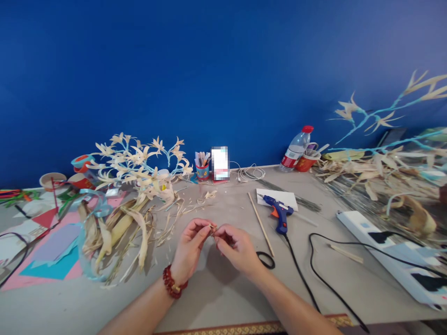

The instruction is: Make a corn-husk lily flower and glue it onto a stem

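Over the middle of the table, my left hand and my right hand meet at the fingertips. Both are closed in a pinch around a small pale piece of dried husk, mostly hidden by the fingers. A black loop like a scissors handle shows beside my right wrist. Right of that hand lie a wooden stick and a blue glue gun, its nozzle over a white card. To the left of my left hand, dried corn husks are heaped with thin shreds.
Husk flowers on blue stems stand back left; more flower stems lean at right. Also around are a phone, a pen cup, a bottle, coloured paper, and a power strip with black cables crossing the right side.
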`<state>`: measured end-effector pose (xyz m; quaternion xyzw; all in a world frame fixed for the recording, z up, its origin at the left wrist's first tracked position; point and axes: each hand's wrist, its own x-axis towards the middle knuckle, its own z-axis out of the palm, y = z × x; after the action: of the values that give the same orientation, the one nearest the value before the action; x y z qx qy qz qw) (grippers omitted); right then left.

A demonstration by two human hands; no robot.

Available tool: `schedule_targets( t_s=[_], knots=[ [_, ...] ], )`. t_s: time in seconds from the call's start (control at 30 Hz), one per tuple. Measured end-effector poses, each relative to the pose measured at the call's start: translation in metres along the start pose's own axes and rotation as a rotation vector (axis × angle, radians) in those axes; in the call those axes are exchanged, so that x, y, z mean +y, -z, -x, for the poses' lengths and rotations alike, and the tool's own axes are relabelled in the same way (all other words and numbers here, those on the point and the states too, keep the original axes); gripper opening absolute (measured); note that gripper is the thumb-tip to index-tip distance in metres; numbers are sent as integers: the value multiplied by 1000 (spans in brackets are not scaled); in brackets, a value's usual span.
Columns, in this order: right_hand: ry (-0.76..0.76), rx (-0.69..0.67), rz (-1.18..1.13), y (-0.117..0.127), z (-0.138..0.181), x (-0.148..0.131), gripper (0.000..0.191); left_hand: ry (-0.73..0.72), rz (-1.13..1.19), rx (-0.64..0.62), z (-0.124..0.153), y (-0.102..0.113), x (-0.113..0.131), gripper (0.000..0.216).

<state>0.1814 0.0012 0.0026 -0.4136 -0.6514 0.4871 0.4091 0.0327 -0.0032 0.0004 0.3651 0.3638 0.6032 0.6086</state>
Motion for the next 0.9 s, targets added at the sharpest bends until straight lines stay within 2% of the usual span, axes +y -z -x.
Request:
schedule_targets(
  t_s=[0.37,0.67,0.77,0.9],
  knots=[
    [-141,-24,-238,-3,-1,-1,8,-87,-145,33,0,2,-3,7],
    [-240,-73,-460,-4,-3,2,20,-145,-202,52,2,2,-3,7],
    [-208,-61,-446,-5,-2,0,20,-128,-193,53,2,1,-2,7],
    [-126,-25,-317,-6,0,-4,16,-53,-102,53,3,-2,0,8]
  ],
)
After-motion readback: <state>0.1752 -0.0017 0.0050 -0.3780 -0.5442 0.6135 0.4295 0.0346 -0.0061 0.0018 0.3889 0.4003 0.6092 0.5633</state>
